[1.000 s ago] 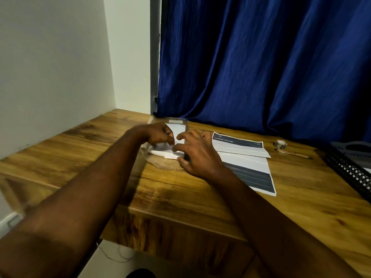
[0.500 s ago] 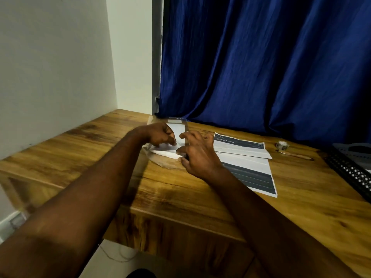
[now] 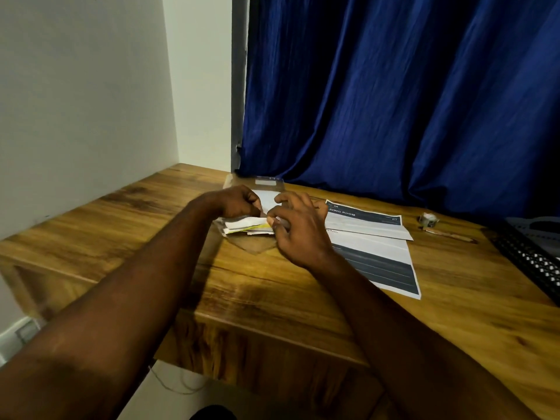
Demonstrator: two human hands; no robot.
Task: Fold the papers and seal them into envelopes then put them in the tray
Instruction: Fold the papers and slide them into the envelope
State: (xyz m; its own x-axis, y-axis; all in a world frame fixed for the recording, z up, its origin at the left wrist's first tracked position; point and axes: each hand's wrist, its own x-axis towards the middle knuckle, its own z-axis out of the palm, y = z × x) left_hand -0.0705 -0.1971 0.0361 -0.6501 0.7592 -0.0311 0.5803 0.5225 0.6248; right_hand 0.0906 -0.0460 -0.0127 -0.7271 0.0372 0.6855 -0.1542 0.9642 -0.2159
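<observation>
While both hands meet over the wooden table (image 3: pixel 272 301), the left hand (image 3: pixel 239 201) pinches the folded paper (image 3: pixel 247 227) at its 12 o'clock edge and the right hand (image 3: pixel 298 228) pinches its 3 o'clock end. A clear envelope (image 3: pixel 257 247) lies beneath. At 3 o'clock lie 2 printed sheets (image 3: pixel 374 237), then a tape roll (image 3: pixel 428 219), and farther on the black mesh tray (image 3: pixel 527 253).

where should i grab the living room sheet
Likely its right end, coming from the right: the sheet lies flat with its left end behind the right hand, so a pinch under the free right corner suits best.
</observation>
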